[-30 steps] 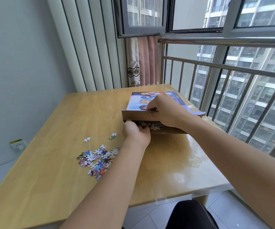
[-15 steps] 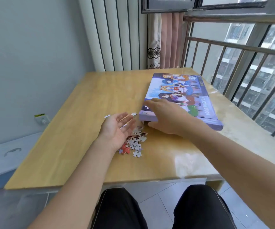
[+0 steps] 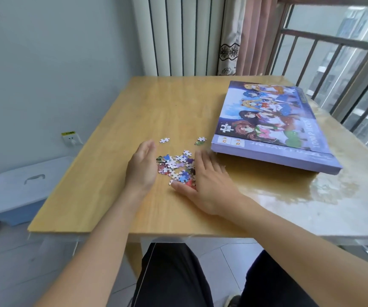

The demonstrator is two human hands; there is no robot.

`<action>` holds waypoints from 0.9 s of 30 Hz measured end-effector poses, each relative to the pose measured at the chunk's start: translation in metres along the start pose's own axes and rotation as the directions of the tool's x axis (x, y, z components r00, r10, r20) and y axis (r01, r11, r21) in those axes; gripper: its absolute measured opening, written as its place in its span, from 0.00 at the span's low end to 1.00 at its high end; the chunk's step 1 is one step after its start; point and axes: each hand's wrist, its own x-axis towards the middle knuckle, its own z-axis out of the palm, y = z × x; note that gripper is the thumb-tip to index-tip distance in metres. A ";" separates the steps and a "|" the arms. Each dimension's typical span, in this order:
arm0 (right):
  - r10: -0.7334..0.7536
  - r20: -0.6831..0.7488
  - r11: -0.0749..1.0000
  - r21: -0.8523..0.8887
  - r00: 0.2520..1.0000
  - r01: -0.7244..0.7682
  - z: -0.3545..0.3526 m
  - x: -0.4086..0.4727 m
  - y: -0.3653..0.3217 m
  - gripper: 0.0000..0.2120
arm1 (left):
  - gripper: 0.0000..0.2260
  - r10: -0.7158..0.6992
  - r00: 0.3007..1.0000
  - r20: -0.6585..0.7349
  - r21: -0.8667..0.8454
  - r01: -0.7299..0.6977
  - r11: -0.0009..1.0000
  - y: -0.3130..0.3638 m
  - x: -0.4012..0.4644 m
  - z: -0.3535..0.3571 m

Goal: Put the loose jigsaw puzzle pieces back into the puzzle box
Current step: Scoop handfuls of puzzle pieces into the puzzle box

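Observation:
A small heap of loose jigsaw pieces (image 3: 177,166) lies on the wooden table (image 3: 134,120), near its front edge. My left hand (image 3: 142,167) stands on its edge at the heap's left, palm facing the pieces, fingers straight. My right hand (image 3: 207,180) lies flat at the heap's right, fingers straight, thumb under the near pieces. Two stray pieces, one (image 3: 164,140) and another (image 3: 200,140), lie just beyond the heap. The purple puzzle box (image 3: 273,127), lid down with a cartoon picture on top, rests flat to the right of the hands.
A railing (image 3: 342,69) and window run along the table's right side. A pink curtain (image 3: 251,36) and a white ribbed panel stand behind it. A pale blue storage bin (image 3: 21,189) sits on the floor at left. My legs are under the table's front edge.
The lid, held up a second ago, now lies down on the box. My right hand left the box and came to the heap's right side; my left hand turned onto its edge beside the heap.

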 end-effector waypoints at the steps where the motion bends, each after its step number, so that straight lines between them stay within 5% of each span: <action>1: 0.011 -0.002 1.000 -0.009 1.000 -0.011 0.002 0.007 -0.004 0.53 | 0.19 -0.012 1.000 0.007 -0.058 0.012 0.998 0.002 0.003 0.003; 5: -0.016 -0.035 0.998 0.064 0.999 0.018 -0.001 0.036 -0.020 0.50 | 0.19 0.011 0.998 -0.069 -0.166 -0.022 0.986 0.006 0.012 0.010; 8: 0.040 -0.062 0.992 0.126 0.997 -0.032 -0.005 0.054 -0.022 0.49 | 0.20 0.124 0.992 -0.038 0.132 -0.118 0.984 0.003 0.030 0.007; 11: 0.146 -0.071 0.979 0.154 0.987 -0.134 -0.003 0.060 -0.018 0.48 | 0.23 0.121 0.984 0.129 0.526 -0.171 0.833 0.001 0.048 0.006; 14: 0.190 -0.039 0.969 0.167 0.981 -0.181 -0.002 0.066 -0.016 0.50 | 0.24 0.062 0.970 0.234 0.610 -0.196 0.768 0.000 0.051 0.011; 19: 0.192 0.032 0.961 0.199 0.981 -0.194 -0.014 0.074 -0.005 0.45 | 0.27 0.074 0.916 0.394 0.441 -0.259 0.859 -0.004 0.036 0.005; 24: -0.134 0.032 0.935 0.335 0.991 0.115 -0.024 0.050 -0.001 0.15 | 0.24 0.130 0.886 0.444 0.096 -0.192 0.977 -0.003 0.017 0.007; 27: -0.173 0.084 0.919 0.372 0.981 0.130 -0.034 0.032 0.010 0.39 | 0.21 0.156 0.921 0.357 -0.023 -0.158 0.987 0.003 0.009 0.010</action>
